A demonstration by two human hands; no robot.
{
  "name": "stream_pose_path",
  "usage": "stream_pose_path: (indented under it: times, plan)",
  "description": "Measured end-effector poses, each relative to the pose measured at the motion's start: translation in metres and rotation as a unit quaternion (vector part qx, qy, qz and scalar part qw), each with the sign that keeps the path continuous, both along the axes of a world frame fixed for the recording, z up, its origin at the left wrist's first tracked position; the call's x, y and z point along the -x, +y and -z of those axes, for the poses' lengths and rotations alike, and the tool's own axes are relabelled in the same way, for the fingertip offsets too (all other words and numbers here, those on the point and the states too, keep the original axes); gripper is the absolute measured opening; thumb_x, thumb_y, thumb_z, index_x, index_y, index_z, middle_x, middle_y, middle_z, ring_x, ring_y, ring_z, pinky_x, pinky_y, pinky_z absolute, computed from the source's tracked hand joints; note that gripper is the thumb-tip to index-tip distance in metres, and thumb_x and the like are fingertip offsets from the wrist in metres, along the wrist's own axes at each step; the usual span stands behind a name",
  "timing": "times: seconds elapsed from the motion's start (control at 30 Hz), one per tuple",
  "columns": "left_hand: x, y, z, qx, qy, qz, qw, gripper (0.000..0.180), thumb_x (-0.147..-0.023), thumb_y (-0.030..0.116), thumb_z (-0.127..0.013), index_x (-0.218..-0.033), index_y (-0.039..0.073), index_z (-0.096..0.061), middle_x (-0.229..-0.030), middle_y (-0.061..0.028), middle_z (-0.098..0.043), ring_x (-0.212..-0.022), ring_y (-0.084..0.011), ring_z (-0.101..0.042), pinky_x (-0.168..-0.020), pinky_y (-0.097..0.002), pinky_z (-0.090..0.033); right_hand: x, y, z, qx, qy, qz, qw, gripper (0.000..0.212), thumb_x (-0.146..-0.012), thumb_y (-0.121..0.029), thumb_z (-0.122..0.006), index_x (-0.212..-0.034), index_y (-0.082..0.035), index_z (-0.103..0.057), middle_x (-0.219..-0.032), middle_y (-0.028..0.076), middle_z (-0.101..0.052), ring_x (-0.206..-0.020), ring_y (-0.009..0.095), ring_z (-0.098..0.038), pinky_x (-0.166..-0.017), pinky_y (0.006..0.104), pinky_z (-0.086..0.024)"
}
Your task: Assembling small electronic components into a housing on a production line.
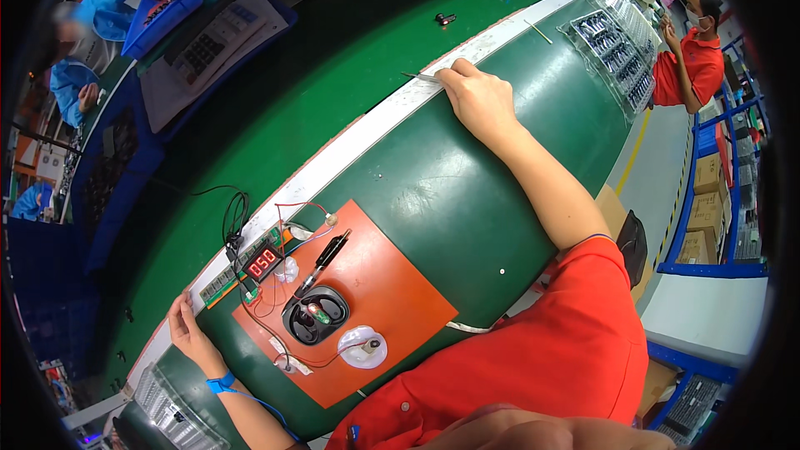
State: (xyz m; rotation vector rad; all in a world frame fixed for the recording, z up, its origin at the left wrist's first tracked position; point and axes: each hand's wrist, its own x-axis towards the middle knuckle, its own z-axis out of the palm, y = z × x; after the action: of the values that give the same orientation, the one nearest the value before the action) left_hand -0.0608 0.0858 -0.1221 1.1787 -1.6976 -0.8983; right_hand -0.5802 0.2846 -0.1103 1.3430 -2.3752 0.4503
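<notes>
Rail (358,140) between workbench (450,187) and green belt (358,67)

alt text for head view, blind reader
The right hand holds a thin pointed tool at the white edge of a green workbench; the left hand is near a circuit board. An orange mat bears a black case.

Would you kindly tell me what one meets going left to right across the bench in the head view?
Left hand, red-lit digital display, black case, thin metal tool, right hand, clear plastic tray of dark parts.

Fisheye head cam, nr bench (433,171), facing dn & fwd.
</notes>
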Motion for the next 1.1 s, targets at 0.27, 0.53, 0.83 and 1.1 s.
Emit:
stream_pose_path:
  times: [0.27, 0.53, 0.83, 1.1]
  plan:
    - [-0.004, -0.001, 0.002, -0.002, 0.002, -0.002, 1.0, 0.024, -0.099, 0.017, -0.053, -0.11, -0.002, -0.063, -0.109, -0.0109, -0.065, -0.101, -0.0155, -0.06, -0.094, -0.0285, -0.045, 0.003, 0.008, -0.006, 0.006, 0.002, 0.03, 1.0, 0.009, -0.088, -0.019, -0.06, -0.093, -0.017, -0.067, -0.087, 0.001, -0.061, -0.069, 0.029, -0.065, -0.055, 0.0415, -0.051]
    - [-0.001, -0.001, 0.0, -0.003, 0.006, 0.002, 1.0, 0.024, -0.099, 0.017, -0.053, -0.11, -0.001, -0.063, -0.11, -0.0094, -0.065, -0.102, -0.0147, -0.059, -0.094, -0.0281, -0.044, 0.006, 0.005, -0.004, -0.02, 0.035, 0.056, 0.998, 0.01, -0.087, -0.018, -0.06, -0.093, -0.017, -0.068, -0.087, 0.001, -0.061, -0.067, 0.029, -0.066, -0.054, 0.0425, -0.052]
    - [-0.006, -0.002, 0.004, -0.007, -0.001, 0.003, 1.0, 0.025, -0.099, 0.016, -0.052, -0.112, -0.003, -0.062, -0.112, -0.0124, -0.065, -0.105, -0.0172, -0.059, -0.095, -0.0297, -0.044, 0.017, 0.006, -0.001, -0.008, 0.018, 0.075, 0.997, 0.012, -0.087, -0.017, -0.059, -0.095, -0.017, -0.068, -0.089, 0.001, -0.062, -0.068, 0.031, -0.066, -0.057, 0.0431, -0.053]
    - [-0.004, -0.002, 0.001, -0.007, 0.003, -0.002, 1.0, 0.024, -0.099, 0.018, -0.054, -0.11, -0.001, -0.063, -0.109, -0.0085, -0.065, -0.102, -0.0145, -0.059, -0.093, -0.0276, -0.044, 0.025, 0.008, 0.0, 0.012, 0.01, 0.084, 0.996, 0.013, -0.088, -0.017, -0.059, -0.096, -0.017, -0.068, -0.09, 0.0, -0.062, -0.069, 0.031, -0.066, -0.059, 0.0431, -0.053]
